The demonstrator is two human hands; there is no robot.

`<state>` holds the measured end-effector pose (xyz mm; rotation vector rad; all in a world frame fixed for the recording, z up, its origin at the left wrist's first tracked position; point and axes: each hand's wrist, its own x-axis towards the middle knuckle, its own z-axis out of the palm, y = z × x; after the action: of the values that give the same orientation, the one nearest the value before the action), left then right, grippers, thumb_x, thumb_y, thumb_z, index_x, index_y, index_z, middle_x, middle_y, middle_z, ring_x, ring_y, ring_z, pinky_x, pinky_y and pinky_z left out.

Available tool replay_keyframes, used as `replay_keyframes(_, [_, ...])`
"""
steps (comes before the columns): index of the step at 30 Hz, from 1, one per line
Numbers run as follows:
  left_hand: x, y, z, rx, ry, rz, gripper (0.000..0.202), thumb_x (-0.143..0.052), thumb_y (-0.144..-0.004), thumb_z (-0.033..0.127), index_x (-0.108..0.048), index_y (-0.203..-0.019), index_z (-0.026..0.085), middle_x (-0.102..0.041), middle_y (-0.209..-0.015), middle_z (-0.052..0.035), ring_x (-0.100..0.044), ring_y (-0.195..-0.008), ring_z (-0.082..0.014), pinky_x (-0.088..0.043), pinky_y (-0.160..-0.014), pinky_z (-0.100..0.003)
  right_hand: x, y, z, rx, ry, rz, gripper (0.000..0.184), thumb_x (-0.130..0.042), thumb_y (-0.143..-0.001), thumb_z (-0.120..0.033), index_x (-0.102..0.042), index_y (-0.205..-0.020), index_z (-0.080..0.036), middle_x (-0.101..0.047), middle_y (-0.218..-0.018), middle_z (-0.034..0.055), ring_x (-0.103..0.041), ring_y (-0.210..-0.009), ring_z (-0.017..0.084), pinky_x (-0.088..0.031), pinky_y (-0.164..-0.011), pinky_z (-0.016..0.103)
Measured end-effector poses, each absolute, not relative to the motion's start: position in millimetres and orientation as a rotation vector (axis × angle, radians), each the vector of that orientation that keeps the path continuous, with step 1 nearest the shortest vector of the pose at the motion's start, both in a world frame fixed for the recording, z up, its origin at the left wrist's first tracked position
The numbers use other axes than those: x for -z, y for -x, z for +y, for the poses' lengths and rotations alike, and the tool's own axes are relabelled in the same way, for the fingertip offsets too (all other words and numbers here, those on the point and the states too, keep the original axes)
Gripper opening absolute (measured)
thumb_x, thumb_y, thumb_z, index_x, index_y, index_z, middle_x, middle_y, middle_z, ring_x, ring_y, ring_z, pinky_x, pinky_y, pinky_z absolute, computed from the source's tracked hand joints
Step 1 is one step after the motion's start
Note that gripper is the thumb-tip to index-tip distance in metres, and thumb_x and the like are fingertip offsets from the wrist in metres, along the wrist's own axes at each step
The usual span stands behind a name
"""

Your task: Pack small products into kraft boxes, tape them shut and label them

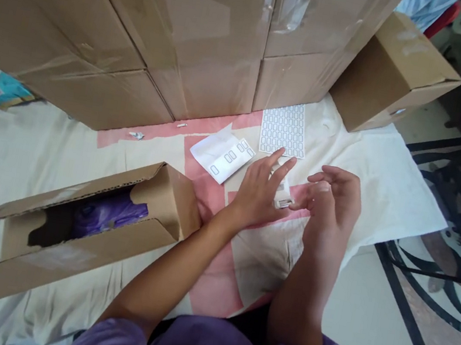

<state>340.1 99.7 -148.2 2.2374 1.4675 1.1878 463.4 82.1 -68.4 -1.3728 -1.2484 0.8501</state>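
A small white item (284, 194), perhaps a little box with a dark printed end, lies between my two hands, partly covered. My left hand (257, 190) is at its left side, thumb low against it, index and middle fingers stretched forward. My right hand (335, 200) is curled at the other side, a fingertip by the printed end; whether its thumb pinches anything is hidden. Just beyond the left hand are a partly used label sheet (229, 161) with a few outlined stickers and white backing paper (208, 148). A fuller label sheet (283, 128) lies behind them.
Large taped cartons (219, 34) form a wall ahead. An open cardboard box (111, 241) holding purple plastic packaging (109, 213) stands at left. Another carton (390, 76) sits at back right. Pink-and-cream cloth (218, 277) covers the surface, with a blue packet (10, 91) at far left.
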Motion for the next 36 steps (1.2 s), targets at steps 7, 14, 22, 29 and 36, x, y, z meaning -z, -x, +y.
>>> replay_keyframes(7, [147,-338,100,-1.267,-2.177,1.519,0.085,-0.063,-0.089,0.060,-0.025,-0.156,0.023,-0.032,-0.162,-0.0198,-0.040,-0.144,-0.0346,-0.037,-0.116,-0.053,61,-461,74,-0.861,1.455,-1.227,0.029,-0.061,-0.091,-0.046,-0.059,-0.112,-0.026,-0.060,-0.097,0.0049,-0.058,-0.066,0.014,-0.048,-0.046,0.026])
replay_keyframes(14, [151,-338,102,-1.283,-2.184,1.505,0.082,-0.057,-0.093,0.063,-0.027,-0.157,0.021,-0.030,-0.164,-0.0200,-0.035,-0.148,-0.0341,-0.033,-0.119,-0.053,61,-461,69,-0.924,1.698,-1.226,0.026,-0.067,-0.086,-0.042,-0.063,-0.103,-0.023,-0.062,-0.092,0.0028,-0.061,-0.073,0.016,-0.051,-0.046,0.025])
replay_keyframes(22, [155,-338,105,-1.284,-2.195,1.485,0.086,-0.053,-0.092,0.071,-0.029,-0.157,0.020,-0.032,-0.164,-0.0209,-0.035,-0.149,-0.0351,-0.031,-0.120,-0.054,72,-464,68,-0.964,1.751,-1.265,0.028,-0.067,-0.087,-0.046,-0.063,-0.100,-0.021,-0.065,-0.092,0.0028,-0.064,-0.077,0.017,-0.056,-0.051,0.025])
replay_keyframes(29, [155,-339,106,-1.289,-2.156,1.464,0.087,-0.057,-0.089,0.072,-0.031,-0.157,0.023,-0.038,-0.160,-0.0190,-0.040,-0.144,-0.0364,-0.031,-0.119,-0.054,77,-471,75,-1.078,1.710,-1.281,0.036,-0.068,-0.087,-0.052,-0.066,-0.103,-0.020,-0.066,-0.084,0.0022,-0.065,-0.070,0.017,-0.061,-0.055,0.030])
replay_keyframes(36, [153,-337,104,-1.229,-2.183,1.424,0.084,-0.061,-0.090,0.065,-0.028,-0.157,0.024,-0.039,-0.158,-0.0173,-0.036,-0.146,-0.0353,-0.027,-0.121,-0.054,75,-478,82,-1.186,1.698,-1.299,0.034,-0.067,-0.089,-0.053,-0.067,-0.102,-0.022,-0.067,-0.084,0.0027,-0.065,-0.069,0.017,-0.061,-0.055,0.029])
